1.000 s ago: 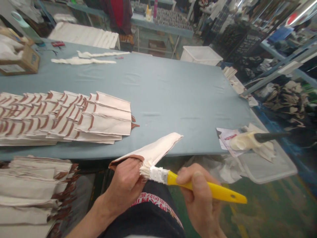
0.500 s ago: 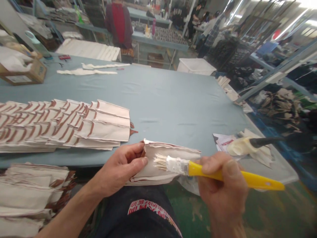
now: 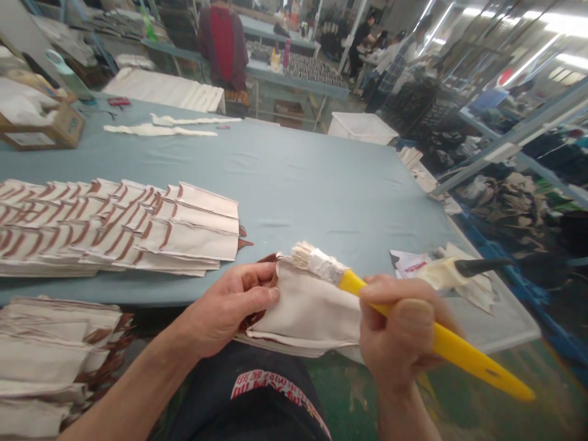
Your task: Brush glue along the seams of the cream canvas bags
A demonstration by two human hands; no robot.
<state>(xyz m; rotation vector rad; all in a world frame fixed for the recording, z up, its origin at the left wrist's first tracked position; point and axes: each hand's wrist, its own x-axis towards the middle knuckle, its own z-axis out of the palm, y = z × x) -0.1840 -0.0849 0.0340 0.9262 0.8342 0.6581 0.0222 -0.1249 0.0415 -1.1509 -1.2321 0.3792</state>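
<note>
One brush with a yellow handle is gripped in the curled fingers of the right hand. One cream fabric piece with brown edging is pinched at its left end between the thumb and fingers of the left hand, at the near edge of the blue table; its layers cannot be counted. The bristles are held at its far edge, though firm contact cannot be confirmed. On the left of the table, similar pieces are laid overlapping in three rows; one stack is seen nearer, below the tabletop. Two white strips and one cardboard box are placed far left.
</note>
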